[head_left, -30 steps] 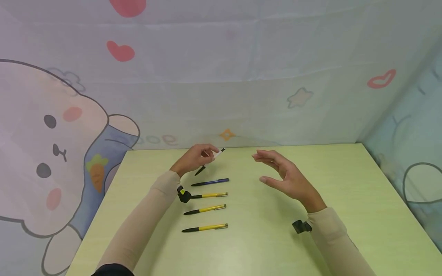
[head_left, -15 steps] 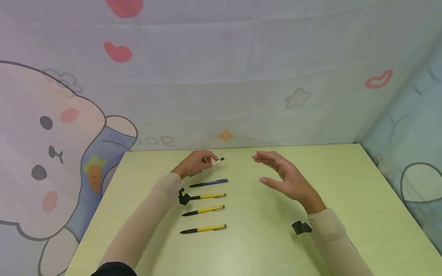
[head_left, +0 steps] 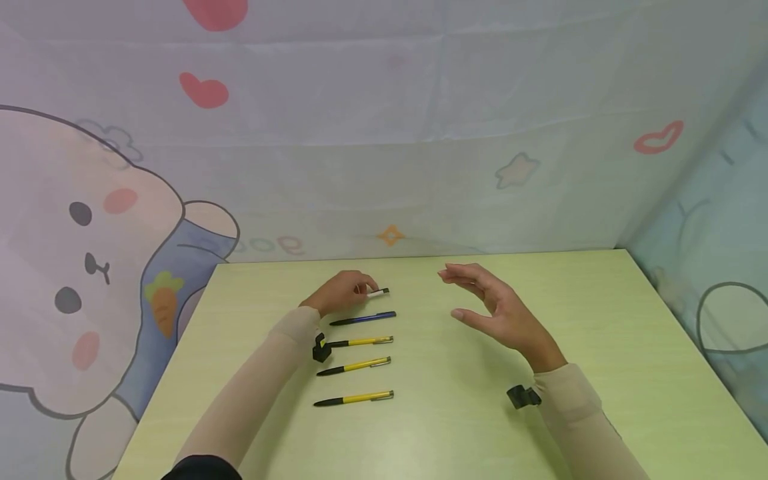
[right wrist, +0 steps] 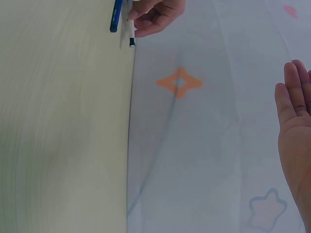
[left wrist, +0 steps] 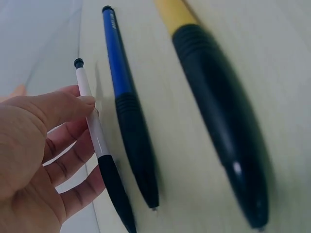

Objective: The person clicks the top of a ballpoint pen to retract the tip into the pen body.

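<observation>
My left hand (head_left: 343, 291) pinches a white pen with black ends (head_left: 378, 292) low over the green table (head_left: 456, 413), just beyond a blue pen (head_left: 363, 318). In the left wrist view the white pen (left wrist: 95, 131) lies between thumb and fingers (left wrist: 73, 162), beside the blue pen (left wrist: 127, 104). Three yellow pens (head_left: 360, 342) (head_left: 355, 365) (head_left: 355, 399) lie in a row nearer me. My right hand (head_left: 489, 303) hovers open to the right, fingers relaxed, holding nothing. The right wrist view shows its palm (right wrist: 296, 126) and the left hand (right wrist: 155, 14) far off.
A cloth backdrop with a cartoon rabbit (head_left: 90, 267), hearts and a star hangs behind and beside the table. Small black cameras (head_left: 321, 348) (head_left: 523, 396) sit on both wrists. The table's back edge (head_left: 420, 257) meets the backdrop.
My left hand has lowered the white pen from a tilted, raised pose to nearly flat just above the table, beyond the blue pen. The right hand has stayed put.
</observation>
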`<state>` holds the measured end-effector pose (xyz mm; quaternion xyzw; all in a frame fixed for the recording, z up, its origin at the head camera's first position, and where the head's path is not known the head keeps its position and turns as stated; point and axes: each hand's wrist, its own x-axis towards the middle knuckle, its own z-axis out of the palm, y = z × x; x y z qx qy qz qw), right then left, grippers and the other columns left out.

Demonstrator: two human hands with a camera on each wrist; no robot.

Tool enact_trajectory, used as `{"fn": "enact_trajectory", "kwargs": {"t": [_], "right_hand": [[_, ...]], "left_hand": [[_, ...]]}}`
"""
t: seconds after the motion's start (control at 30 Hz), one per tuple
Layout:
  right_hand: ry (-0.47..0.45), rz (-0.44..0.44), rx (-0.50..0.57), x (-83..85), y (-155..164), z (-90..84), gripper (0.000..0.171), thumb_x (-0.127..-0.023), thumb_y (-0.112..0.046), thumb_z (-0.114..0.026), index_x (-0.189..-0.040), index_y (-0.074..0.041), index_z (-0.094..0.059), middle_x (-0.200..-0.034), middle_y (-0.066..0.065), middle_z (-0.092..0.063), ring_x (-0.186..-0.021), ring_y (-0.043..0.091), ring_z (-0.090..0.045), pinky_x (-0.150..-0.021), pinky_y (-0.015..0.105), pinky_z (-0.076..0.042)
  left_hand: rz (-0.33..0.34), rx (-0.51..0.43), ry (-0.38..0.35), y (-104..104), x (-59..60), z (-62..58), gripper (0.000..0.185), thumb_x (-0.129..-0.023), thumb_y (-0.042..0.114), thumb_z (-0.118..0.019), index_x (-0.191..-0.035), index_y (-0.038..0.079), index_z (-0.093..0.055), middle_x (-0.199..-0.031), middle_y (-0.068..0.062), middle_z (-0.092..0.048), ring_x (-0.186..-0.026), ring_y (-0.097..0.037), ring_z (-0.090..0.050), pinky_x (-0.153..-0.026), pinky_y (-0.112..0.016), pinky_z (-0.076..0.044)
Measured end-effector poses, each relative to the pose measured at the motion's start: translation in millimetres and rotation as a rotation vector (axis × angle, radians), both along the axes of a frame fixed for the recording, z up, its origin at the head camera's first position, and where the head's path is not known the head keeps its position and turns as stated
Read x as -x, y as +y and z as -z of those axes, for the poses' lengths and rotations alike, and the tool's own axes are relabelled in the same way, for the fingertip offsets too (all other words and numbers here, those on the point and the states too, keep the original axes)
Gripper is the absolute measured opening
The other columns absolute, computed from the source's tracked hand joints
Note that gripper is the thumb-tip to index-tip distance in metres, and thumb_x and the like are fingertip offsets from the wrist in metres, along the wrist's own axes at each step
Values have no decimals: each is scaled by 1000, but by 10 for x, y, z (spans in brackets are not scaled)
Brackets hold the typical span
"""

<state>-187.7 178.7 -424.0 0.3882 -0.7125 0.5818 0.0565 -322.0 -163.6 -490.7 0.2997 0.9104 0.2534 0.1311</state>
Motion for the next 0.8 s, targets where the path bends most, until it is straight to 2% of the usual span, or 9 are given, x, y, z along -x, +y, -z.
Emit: {"fn": "enact_trajectory", "kwargs": {"t": [0.2, 0.43, 0.63, 0.8], "right_hand": [[-5, 4, -4, -1, 2, 1, 70, -88, 15, -68, -150, -4, -43, -144, 16, -52, -137, 31, -50, -115, 32, -40], [-18, 4, -3, -9, -3, -7, 69, -89, 14, -68, -150, -2, -43, -145, 12, -53, -137, 29, -50, -115, 33, -40], [-17, 6, -5, -13, -7, -16, 70, -89, 13, -68, -151, -9, -44, -144, 12, -53, -136, 38, -49, -115, 33, -40], [-10, 2, -3, -14, -15, -20, 69, -89, 14, -68, -150, -3, -43, -144, 13, -53, -135, 40, -49, -115, 33, -41]], "left_hand": [[13, 52, 25, 12, -29, 4, 27, -100, 8, -61, -123, 17, -72, -106, -1, -68, -96, -17, -63, -88, -37, -55], [17, 51, 33, 8, -62, -44, 28, -99, 8, -64, -126, 11, -69, -109, -4, -68, -99, -19, -63, -90, -37, -55], [-20, 12, 11, -44, -93, -181, 33, -100, 7, -63, -133, 7, -64, -111, -8, -67, -100, -21, -63, -89, -39, -55], [-31, -5, 4, -89, -122, -271, 35, -101, 9, -63, -136, 7, -62, -111, -7, -66, -100, -21, -62, -88, -39, -55]]}}
